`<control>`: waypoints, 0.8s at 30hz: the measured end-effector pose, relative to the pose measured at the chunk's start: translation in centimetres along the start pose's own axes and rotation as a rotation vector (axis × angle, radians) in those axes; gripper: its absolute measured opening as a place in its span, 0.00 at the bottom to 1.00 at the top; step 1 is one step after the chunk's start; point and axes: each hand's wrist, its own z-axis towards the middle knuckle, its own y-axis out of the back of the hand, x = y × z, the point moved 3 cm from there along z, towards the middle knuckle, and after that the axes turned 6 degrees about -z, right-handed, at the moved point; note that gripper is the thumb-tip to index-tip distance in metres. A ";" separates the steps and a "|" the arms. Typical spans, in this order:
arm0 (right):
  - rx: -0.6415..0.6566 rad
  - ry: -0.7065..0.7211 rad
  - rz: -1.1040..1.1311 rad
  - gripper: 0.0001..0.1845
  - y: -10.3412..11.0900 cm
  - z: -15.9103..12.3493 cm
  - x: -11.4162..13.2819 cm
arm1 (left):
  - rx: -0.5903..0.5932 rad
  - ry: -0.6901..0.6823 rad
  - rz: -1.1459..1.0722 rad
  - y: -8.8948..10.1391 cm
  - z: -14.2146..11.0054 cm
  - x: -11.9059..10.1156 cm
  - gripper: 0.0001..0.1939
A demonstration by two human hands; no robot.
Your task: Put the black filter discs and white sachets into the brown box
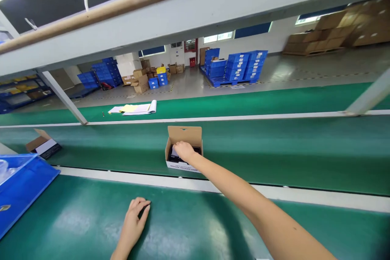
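Observation:
My right hand (183, 151) reaches into an open cardboard box (184, 134) that stands on the green conveyor belt with its flap up. Its fingers are bunched and point down; black items (197, 150) and a pale piece beside the fingertips lie in the box. What they grip, if anything, is hidden. The front of the box is white with dark print. Nearer to me, my left hand (135, 216) rests low over the green work surface (91, 219), thumb and fingers curled toward each other. A dark patch shows between them, too small to name.
At left lies another open box (45, 146) on the belt, behind a blue bin (24, 189) holding clear plastic. Papers (137, 108) rest on the far green ledge. A grey beam (195, 12) crosses overhead. Blue crates (237, 67) and cartons stand on the floor beyond.

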 end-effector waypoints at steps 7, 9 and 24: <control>-0.036 0.070 0.027 0.13 3.2 -5.6 -3.2 | -0.024 0.013 0.024 0.7 0.8 1.4 0.21; -0.090 0.038 0.065 0.13 4.1 -10.3 -4.5 | -0.010 0.016 0.030 1.0 1.1 1.8 0.22; 0.306 -0.645 0.301 0.11 -4.5 -38.4 1.7 | 0.875 -0.272 -0.006 -10.3 -7.2 -15.0 0.22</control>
